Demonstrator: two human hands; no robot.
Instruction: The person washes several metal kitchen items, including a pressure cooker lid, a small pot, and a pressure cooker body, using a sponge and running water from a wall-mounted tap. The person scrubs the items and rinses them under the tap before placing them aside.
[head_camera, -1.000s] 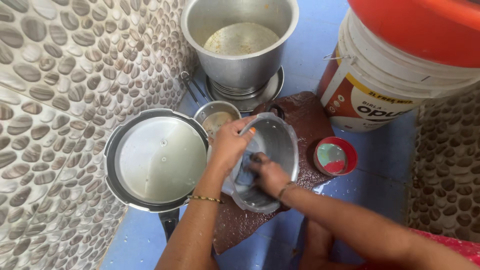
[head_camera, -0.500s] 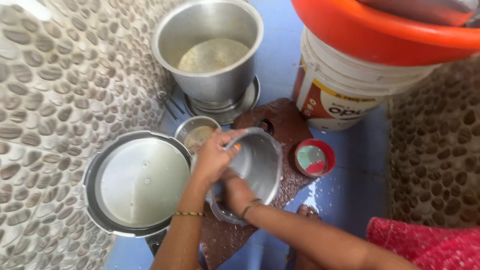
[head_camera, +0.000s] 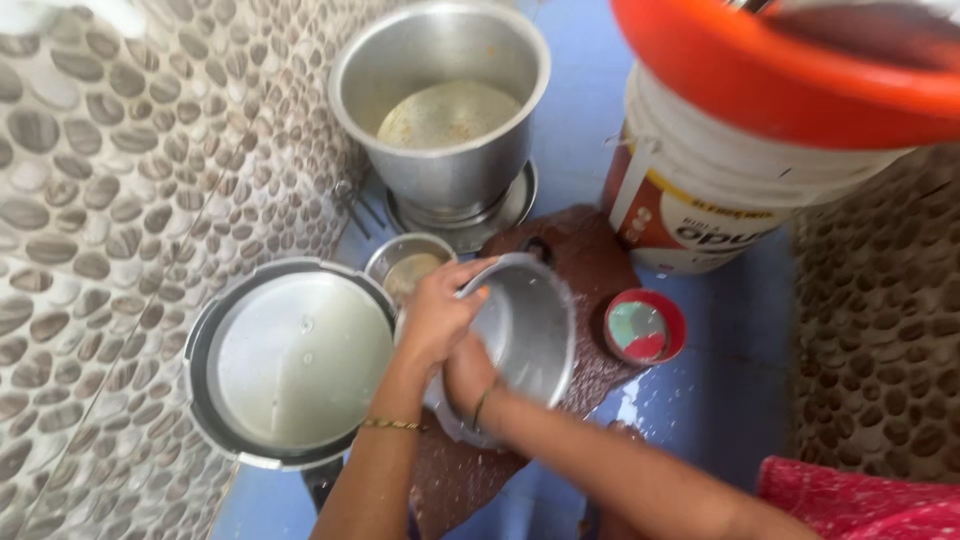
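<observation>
A person crouched on a blue floor (head_camera: 740, 400) bordered by pebble-patterned tiles (head_camera: 120, 200) works with both hands at a steel pot, seen from above. Largest in view is an orange tub (head_camera: 790, 75) at the upper right, resting on a white plastic bucket (head_camera: 690, 190) with a coloured label. At the top centre a tall steel vessel (head_camera: 440, 100) stands on a round steel plate (head_camera: 500, 215); pale cloudy liquid with a foamy film fills its bottom. At the lower left sits a wide, dark-rimmed cooker pot (head_camera: 295, 360) with milky water inside, its handle pointing toward the person. Just to its right, the tilted steel pot (head_camera: 525, 335) lies on a wet reddish-brown stone slab (head_camera: 590, 270), its mouth turned toward the camera. The left hand (head_camera: 435, 320) has its grip clamped over the pot's upper rim, thumb inside and fingers curled around the edge; a thin gold bangle (head_camera: 392, 424) circles that wrist. The right hand (head_camera: 468, 375) is pressed against the pot's lower inner wall, fingers bunched together; whether it holds a scrubber cannot be told. Behind the left hand a small steel bowl (head_camera: 405, 265) holds murky liquid. To the right of the slab stands a small red container (head_camera: 645, 328) with a pale green block inside.
</observation>
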